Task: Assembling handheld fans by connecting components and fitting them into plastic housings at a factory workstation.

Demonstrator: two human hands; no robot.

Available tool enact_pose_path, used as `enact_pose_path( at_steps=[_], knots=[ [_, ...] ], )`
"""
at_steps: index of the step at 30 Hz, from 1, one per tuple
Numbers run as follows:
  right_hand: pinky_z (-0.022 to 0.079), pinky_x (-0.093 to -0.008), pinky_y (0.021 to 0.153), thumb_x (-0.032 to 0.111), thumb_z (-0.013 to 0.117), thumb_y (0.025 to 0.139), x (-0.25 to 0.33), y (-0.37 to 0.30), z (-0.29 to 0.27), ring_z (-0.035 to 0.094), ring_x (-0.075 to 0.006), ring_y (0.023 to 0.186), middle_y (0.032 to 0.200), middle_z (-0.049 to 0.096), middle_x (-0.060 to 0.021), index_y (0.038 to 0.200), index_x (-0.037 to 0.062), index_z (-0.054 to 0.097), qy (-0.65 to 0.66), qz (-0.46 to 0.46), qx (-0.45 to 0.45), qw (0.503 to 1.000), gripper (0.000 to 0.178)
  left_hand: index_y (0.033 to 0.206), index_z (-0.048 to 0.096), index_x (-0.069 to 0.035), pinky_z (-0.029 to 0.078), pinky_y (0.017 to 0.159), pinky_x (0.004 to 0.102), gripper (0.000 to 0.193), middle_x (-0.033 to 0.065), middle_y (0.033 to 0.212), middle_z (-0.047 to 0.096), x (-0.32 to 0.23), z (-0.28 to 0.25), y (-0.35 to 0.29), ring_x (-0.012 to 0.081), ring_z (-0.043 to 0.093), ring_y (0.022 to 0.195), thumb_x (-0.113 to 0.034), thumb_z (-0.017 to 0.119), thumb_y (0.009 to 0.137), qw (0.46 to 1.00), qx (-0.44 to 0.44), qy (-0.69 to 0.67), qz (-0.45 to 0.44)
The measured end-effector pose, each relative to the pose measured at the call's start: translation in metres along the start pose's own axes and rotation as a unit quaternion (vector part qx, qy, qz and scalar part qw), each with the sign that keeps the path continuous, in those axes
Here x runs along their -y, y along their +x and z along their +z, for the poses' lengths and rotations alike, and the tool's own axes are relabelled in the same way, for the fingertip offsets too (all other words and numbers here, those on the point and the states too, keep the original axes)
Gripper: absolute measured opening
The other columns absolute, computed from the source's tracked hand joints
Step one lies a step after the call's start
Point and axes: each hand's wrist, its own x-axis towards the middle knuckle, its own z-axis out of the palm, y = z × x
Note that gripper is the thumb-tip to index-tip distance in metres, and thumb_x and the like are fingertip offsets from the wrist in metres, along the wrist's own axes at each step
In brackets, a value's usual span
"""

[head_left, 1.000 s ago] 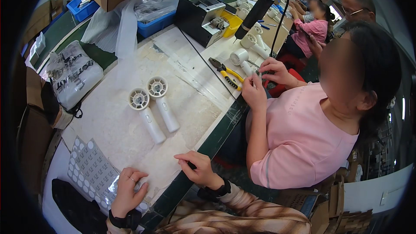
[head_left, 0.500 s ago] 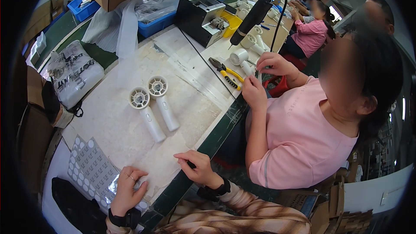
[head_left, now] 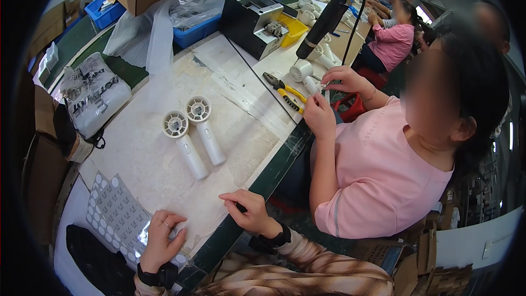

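My left hand [head_left: 161, 237] rests on the corner of a grey sheet of round white stickers [head_left: 118, 208], its fingers loosely bent and the thumb apart. Nothing shows in its grasp. My right hand [head_left: 251, 212] hovers by the table's front edge, index finger stretched out, the others curled; no held thing is visible. Farther in on the table lie two white handheld fans, a left one [head_left: 190, 156] and a right one [head_left: 209, 140], side by side with round heads away from me and handles toward me.
At my right a co-worker in a pink shirt [head_left: 378, 175] handles a white fan part. Yellow-black pliers [head_left: 285, 93], a hanging electric screwdriver [head_left: 323, 25] and a black machine [head_left: 252, 25] are near them. A plastic-wrapped bundle [head_left: 96, 93] lies left; blue bins [head_left: 197, 36] stand behind.
Both my hands and the two fans stay put. The hanging screwdriver has swung slightly to the right, and the co-worker's hands have shifted a little.
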Motion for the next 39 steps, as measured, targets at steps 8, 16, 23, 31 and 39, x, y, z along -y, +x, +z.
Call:
enact_pose_path(
  at_steps=[8, 16, 23, 31, 39],
  knots=[
    [0.045, -0.0270, 0.054, -0.003, 0.060, 0.076, 0.001, -0.004, 0.007, 0.059, -0.0204, 0.058, 0.068, 0.060, -0.0104, 0.090, 0.0011, 0.065, -0.010, -0.004, 0.006, 1.000, 0.016, 0.093, 0.058, -0.005, 0.042, 0.075, 0.0326, 0.021, 0.0127, 0.089, 0.049, 0.002, -0.004, -0.015, 0.0287, 0.049, 0.085, -0.005, 0.061, 0.072, 1.000, 0.002, 0.024, 0.009],
    [0.046, -0.0210, 0.060, 0.000, 0.056, 0.084, -0.012, -0.013, 0.000, 0.057, -0.0100, 0.065, 0.072, 0.061, -0.0050, 0.094, -0.0018, 0.063, 0.005, 0.062, 0.002, 0.998, 0.012, 0.101, 0.053, -0.001, 0.041, 0.084, 0.0377, 0.033, 0.0158, 0.099, 0.053, -0.020, -0.015, -0.035, 0.0319, 0.051, 0.094, -0.016, 0.064, 0.074, 0.983, 0.021, 0.166, 0.076],
    [0.046, -0.0218, 0.066, 0.002, 0.057, 0.084, -0.009, -0.003, 0.002, 0.057, -0.0113, 0.078, 0.086, 0.060, -0.0072, 0.104, -0.0022, 0.058, -0.021, 0.022, 0.025, 0.999, 0.021, 0.104, 0.052, 0.000, 0.041, 0.085, 0.0384, 0.038, 0.0158, 0.100, 0.053, -0.038, -0.030, -0.092, 0.0330, 0.051, 0.096, -0.017, 0.066, 0.073, 0.981, 0.014, 0.191, 0.040],
    [0.047, -0.0336, 0.077, 0.019, 0.068, 0.074, 0.024, 0.069, 0.035, 0.056, -0.0266, 0.092, 0.107, 0.053, -0.0142, 0.128, 0.0005, 0.039, -0.218, 0.033, 0.119, 0.968, 0.064, 0.105, 0.053, -0.001, 0.042, 0.083, 0.0381, 0.036, 0.0144, 0.097, 0.053, -0.035, -0.030, -0.141, 0.0311, 0.051, 0.096, -0.019, 0.063, 0.076, 0.972, -0.048, 0.228, -0.014],
    [0.045, -0.0351, 0.084, 0.016, 0.061, 0.079, -0.008, 0.084, 0.052, 0.054, -0.0317, 0.098, 0.119, 0.048, -0.0197, 0.138, 0.0013, 0.022, -0.254, 0.029, 0.210, 0.944, 0.072, 0.109, 0.050, 0.001, 0.043, 0.085, 0.0393, 0.038, 0.0173, 0.103, 0.052, -0.031, -0.030, -0.152, 0.0349, 0.051, 0.097, -0.020, 0.062, 0.080, 0.988, -0.037, 0.148, 0.005]
  ],
)
